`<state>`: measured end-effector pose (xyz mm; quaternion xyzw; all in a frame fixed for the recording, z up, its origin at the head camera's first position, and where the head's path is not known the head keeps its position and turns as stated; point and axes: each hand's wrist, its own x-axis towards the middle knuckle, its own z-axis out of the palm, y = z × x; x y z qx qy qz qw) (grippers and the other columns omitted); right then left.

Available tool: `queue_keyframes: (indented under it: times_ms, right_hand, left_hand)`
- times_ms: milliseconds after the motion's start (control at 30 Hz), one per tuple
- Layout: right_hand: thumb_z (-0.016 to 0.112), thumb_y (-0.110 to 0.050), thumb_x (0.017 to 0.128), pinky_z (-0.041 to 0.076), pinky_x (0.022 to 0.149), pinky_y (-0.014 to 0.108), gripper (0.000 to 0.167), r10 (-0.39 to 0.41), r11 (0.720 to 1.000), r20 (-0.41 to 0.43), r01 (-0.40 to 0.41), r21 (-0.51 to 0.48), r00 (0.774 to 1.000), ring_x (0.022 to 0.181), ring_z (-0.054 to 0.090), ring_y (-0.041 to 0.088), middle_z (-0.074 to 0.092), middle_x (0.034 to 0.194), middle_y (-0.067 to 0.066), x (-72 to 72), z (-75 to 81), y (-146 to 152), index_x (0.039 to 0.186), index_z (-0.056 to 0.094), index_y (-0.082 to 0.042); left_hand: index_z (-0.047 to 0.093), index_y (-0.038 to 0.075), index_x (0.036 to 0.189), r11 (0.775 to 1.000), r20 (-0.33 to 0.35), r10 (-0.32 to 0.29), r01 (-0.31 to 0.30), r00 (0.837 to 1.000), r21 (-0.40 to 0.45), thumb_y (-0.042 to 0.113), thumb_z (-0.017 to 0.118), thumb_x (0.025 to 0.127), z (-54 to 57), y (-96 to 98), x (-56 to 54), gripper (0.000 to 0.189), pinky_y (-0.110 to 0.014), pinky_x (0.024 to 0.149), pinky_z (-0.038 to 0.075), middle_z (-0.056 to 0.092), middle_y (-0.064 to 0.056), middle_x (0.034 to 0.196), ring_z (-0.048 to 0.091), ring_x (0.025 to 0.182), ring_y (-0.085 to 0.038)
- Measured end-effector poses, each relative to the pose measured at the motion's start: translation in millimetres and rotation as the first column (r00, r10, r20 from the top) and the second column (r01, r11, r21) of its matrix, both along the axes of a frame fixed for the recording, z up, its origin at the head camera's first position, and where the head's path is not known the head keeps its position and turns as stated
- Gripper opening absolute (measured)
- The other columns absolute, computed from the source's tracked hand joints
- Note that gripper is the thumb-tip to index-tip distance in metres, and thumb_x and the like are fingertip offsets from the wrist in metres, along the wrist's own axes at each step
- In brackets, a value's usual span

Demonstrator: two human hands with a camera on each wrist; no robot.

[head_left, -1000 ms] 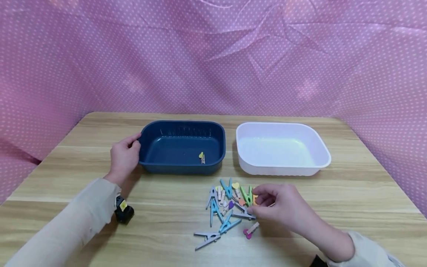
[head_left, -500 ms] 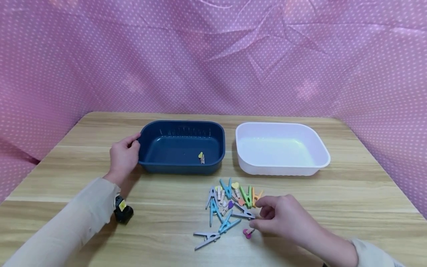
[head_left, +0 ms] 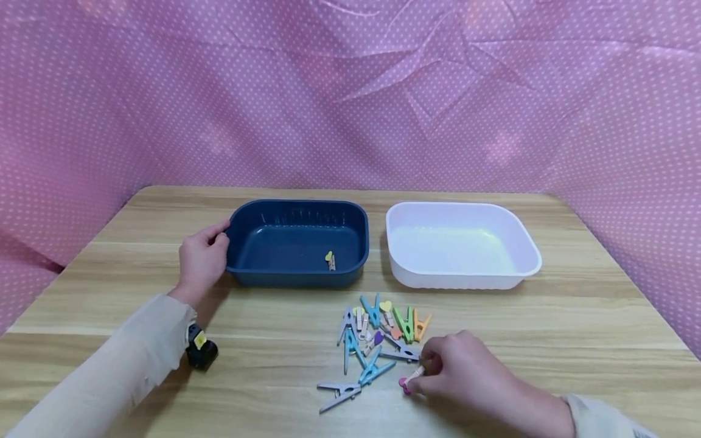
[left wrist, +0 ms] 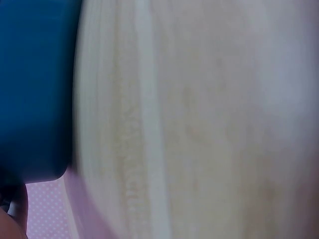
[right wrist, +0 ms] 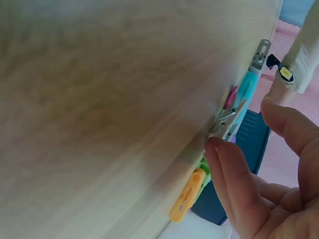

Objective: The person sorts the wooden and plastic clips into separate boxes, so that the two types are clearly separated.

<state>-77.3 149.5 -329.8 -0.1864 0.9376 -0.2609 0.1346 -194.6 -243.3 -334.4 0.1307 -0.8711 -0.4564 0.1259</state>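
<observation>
My left hand [head_left: 201,261] grips the left rim of a dark blue plastic tub [head_left: 296,278]; in the left wrist view the tub's wall [left wrist: 35,89] fills the upper left. A small wooden clothespin with a yellow heart [head_left: 331,261] lies inside that tub. Low on the right, my right hand [head_left: 465,377] reaches down around a small wooden clothespin with a magenta heart [head_left: 414,376]. The right wrist view shows its fingertips [right wrist: 215,142] at the wooden clothespin, with the thumb [right wrist: 284,122] standing apart from them.
Left of the right hand lie several clothespins: blue [head_left: 372,368], grey [head_left: 341,395], green [head_left: 405,323], orange [head_left: 421,324] and small heart ones [head_left: 375,342]. A white tub [head_left: 462,281] stands right of the blue one. Pink dotted cloth [head_left: 350,91] hangs behind the table.
My right hand has moved down and toward me, from beside the orange clothespin to the magenta-heart one. The left hand stays on the blue tub.
</observation>
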Motion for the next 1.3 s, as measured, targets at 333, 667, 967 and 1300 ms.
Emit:
queue_keyframes:
  times_ms: [333,667,967,1300]
  right_hand:
    - [0.078,-0.046,0.066,0.032,0.046,0.019,0.034,0.002,1.000,-0.035,-0.001,0.030,0.999,0.051,0.038,0.003,0.044,0.051,-0.013,2.1,-5.0,-3.9,0.062,0.055,-0.021]
    - [0.079,-0.046,0.063,0.039,0.050,0.020,0.035,0.033,0.992,-0.039,-0.028,0.121,0.999,0.055,0.045,0.004,0.053,0.059,-0.012,3.0,-7.1,-10.6,0.070,0.060,-0.017]
    - [0.080,-0.045,0.062,0.042,0.049,0.020,0.037,0.094,0.985,-0.115,-0.076,0.152,0.989,0.054,0.047,0.001,0.056,0.059,-0.011,1.3,-9.3,-12.2,0.070,0.060,-0.014]
    - [0.078,-0.041,0.067,0.043,0.048,0.020,0.033,0.100,0.984,-0.134,-0.079,0.158,0.986,0.052,0.049,0.002,0.056,0.057,-0.009,0.5,-9.3,-15.2,0.068,0.061,-0.013]
  left_hand:
    - [0.048,0.011,0.135,1.000,-0.004,0.001,-0.001,1.000,0.003,0.018,0.034,0.097,-1.2,0.3,-0.2,0.042,-0.042,0.104,0.036,0.044,-0.009,0.140,0.038,0.131,-0.023]
    - [0.045,0.012,0.138,1.000,0.017,-0.010,0.010,1.000,0.007,0.020,0.033,0.098,-0.1,0.5,1.6,0.043,-0.043,0.104,0.036,0.042,-0.009,0.142,0.037,0.131,-0.023]
    - [0.044,0.011,0.138,1.000,0.014,-0.017,0.017,1.000,0.008,0.019,0.032,0.098,0.2,1.2,2.3,0.043,-0.044,0.103,0.036,0.041,-0.009,0.142,0.037,0.131,-0.024]
    - [0.045,0.011,0.137,1.000,0.016,-0.010,0.010,1.000,0.012,0.019,0.032,0.098,0.9,1.1,2.1,0.043,-0.043,0.103,0.036,0.042,-0.009,0.142,0.038,0.131,-0.024]
